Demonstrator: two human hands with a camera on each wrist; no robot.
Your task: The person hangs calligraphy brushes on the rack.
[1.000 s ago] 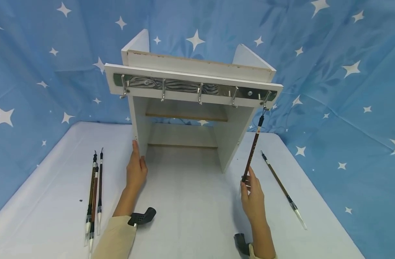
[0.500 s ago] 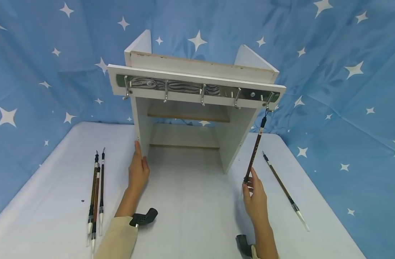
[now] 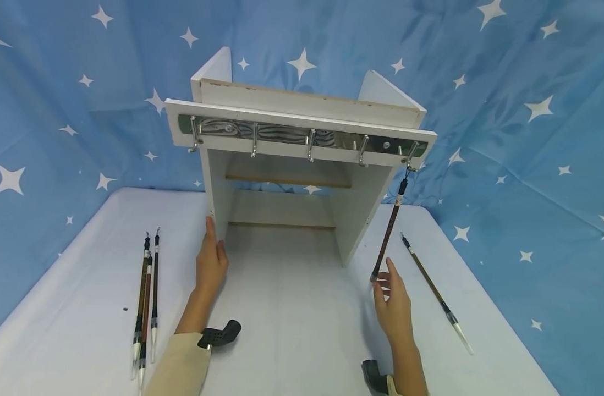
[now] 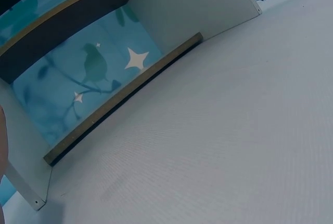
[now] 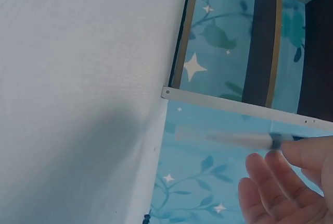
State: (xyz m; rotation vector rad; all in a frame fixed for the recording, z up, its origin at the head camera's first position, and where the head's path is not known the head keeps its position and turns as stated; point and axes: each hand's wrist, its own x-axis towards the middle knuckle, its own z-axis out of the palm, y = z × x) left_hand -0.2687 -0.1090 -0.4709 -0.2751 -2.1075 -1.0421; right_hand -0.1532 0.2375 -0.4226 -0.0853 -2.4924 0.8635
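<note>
In the head view, a calligraphy brush (image 3: 388, 228) with a dark handle hangs by its loop from the rightmost hook (image 3: 412, 157). My right hand (image 3: 393, 308) is beside its lower end, index finger straight and a little off the handle. From the right wrist, the white brush tip (image 5: 223, 138) looks blurred; my thumb overlaps its handle end, so contact is unclear. My left hand (image 3: 211, 264) rests against the front edge of the white shelf's (image 3: 215, 187) left panel, fingers straight. Only a sliver of that hand shows in the left wrist view.
A metal hook rail (image 3: 282, 132) runs across the shelf front, above the white table (image 3: 282, 330). Several brushes (image 3: 146, 291) lie together at the left. One loose brush (image 3: 430, 283) lies at the right. A star-patterned blue cloth (image 3: 530, 165) hangs behind.
My right hand has shifted slightly right and down; its index finger has come away from the hanging brush. The brush stays on its hook. My left hand keeps its place at the shelf.
</note>
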